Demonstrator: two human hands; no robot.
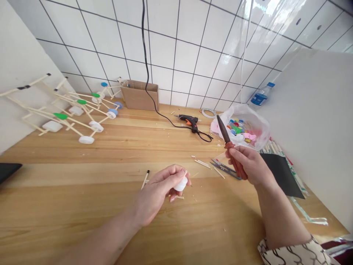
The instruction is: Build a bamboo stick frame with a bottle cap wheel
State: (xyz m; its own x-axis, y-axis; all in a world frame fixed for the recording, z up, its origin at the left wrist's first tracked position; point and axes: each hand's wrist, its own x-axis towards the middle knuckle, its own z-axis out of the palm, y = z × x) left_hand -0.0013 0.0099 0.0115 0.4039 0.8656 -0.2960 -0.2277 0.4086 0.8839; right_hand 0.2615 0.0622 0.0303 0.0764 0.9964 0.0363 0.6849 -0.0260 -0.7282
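Note:
Between the fingers of my left hand [164, 184] is a white bottle cap [181, 184], held over the middle of the table. My right hand [252, 163] is wrapped round the red-brown handle of a knife [226, 133], its dark pointed blade tilted up and to the left. Thread snips [224, 169] lie on the wood just below the knife, with thin sticks [202, 163] beside them. A short black-tipped stick [145, 179] rests left of my left hand. Part of another stick shows under my left fingers.
Several stick-and-cap models [82, 110] stand at the back left, near a cardboard box [140, 96]. A glue gun [189, 120] with a black cord lies farther back. A plastic bag [260, 127] of coloured caps, a tape roll [209, 113] and a bottle [261, 96] are at the right.

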